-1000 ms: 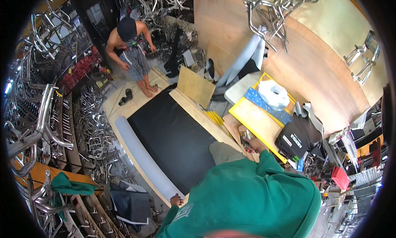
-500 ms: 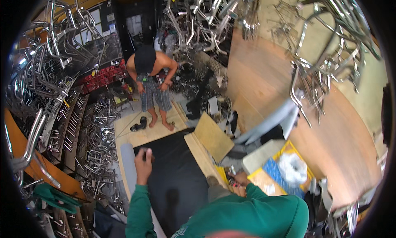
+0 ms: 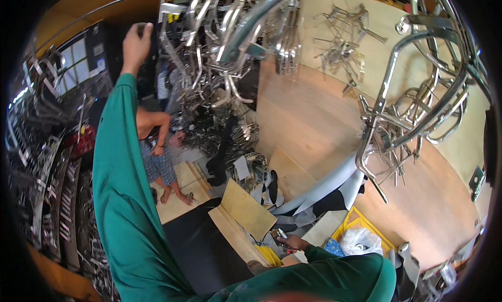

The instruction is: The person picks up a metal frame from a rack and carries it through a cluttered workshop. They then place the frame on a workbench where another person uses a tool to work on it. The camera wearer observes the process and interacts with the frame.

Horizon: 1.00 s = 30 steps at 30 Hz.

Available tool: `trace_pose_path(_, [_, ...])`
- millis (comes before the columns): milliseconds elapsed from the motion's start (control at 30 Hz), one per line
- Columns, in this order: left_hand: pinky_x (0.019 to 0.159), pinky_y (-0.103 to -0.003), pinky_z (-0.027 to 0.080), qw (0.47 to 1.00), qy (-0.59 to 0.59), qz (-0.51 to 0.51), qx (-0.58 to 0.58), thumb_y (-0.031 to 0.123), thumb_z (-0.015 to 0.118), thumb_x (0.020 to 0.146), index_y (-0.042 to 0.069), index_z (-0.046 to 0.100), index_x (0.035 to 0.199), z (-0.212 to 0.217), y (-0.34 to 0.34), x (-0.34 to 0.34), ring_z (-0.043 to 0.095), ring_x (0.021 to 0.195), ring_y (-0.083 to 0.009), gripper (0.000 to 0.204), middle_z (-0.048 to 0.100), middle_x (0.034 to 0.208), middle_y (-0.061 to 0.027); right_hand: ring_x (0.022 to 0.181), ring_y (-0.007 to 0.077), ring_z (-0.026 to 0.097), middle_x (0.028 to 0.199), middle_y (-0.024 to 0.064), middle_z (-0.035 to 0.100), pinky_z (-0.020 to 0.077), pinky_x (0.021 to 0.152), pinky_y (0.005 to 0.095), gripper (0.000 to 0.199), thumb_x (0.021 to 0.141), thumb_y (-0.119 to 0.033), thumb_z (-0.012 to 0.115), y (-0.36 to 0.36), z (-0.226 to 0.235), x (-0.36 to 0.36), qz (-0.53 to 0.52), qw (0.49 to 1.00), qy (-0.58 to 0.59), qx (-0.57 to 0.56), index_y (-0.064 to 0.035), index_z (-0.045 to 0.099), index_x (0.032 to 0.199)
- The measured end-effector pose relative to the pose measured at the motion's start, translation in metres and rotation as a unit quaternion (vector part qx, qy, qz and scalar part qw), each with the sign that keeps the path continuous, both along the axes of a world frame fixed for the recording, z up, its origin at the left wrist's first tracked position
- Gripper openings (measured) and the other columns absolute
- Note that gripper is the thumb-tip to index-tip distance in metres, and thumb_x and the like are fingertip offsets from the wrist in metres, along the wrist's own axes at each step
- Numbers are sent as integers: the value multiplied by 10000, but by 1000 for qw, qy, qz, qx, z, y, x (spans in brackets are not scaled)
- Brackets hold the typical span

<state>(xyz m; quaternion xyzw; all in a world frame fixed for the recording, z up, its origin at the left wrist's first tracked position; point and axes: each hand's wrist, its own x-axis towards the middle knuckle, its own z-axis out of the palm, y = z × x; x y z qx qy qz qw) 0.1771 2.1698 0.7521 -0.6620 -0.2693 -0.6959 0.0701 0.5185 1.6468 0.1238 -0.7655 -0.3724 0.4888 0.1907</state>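
Note:
My left hand [image 3: 137, 46] is raised high at the upper left, its arm in a green sleeve [image 3: 123, 160] stretched out. The fingers are loosely bent and apart, and I see nothing between them. Low in the view, my right hand [image 3: 297, 243] is closed around a small dark and silvery tool [image 3: 282, 235] whose exact kind I cannot make out. It is beside a yellowish board [image 3: 247, 210]. Below and between my arms lies a black sheet [image 3: 204, 249] over a wooden panel, bordered by a wooden strip [image 3: 230, 239].
Bent chrome tubes [image 3: 418, 87] hang at the right, with more tubes [image 3: 230, 45] overhead. A shirtless person in plaid shorts [image 3: 158, 158] stands beyond my left arm. A yellow crate [image 3: 387, 239] holds a white plastic bag [image 3: 361, 242]. A large wooden panel [image 3: 308, 113] stands behind.
My left hand has risen from above the black sheet to the upper left. The view has shifted, and my right hand still grips the tool. The other person now appears partly behind my sleeve.

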Motion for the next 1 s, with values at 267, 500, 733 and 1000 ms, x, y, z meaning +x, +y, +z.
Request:
trace_pose_path(267, [1082,-479,428,992,-13,68,-107,714,511,912,-64,422,1454,86,133,57,511,1316,-461,952,547,1355,-357,593,146,571,696,26,623,464,549,319,641,936,-752,461,-40,-31,18,-70,956,241,-150,-140,619,1042])
trace_pose_path(500, [1034,-480,457,987,-82,-81,-111,657,546,919,-9,589,1320,98,149,99,582,1242,-434,778,633,1286,-281,792,182,659,858,92,727,497,722,332,666,930,-651,582,-46,-22,10,-119,990,16,-69,-7,746,977])
trace_pose_path(733, [934,-470,522,976,-33,-4,-215,495,532,973,30,748,1041,112,80,87,675,1066,-412,517,722,1031,-257,644,214,650,734,78,706,504,657,347,731,928,-695,539,-36,-14,12,-101,993,14,-55,5,748,908])
trace_pose_path(1000, [950,-476,527,981,-80,66,-166,477,600,937,127,745,1156,132,67,71,665,1102,-405,437,711,1132,-227,575,190,590,605,69,621,459,584,340,691,951,-664,542,-46,-24,2,-122,991,47,-15,-14,691,770])
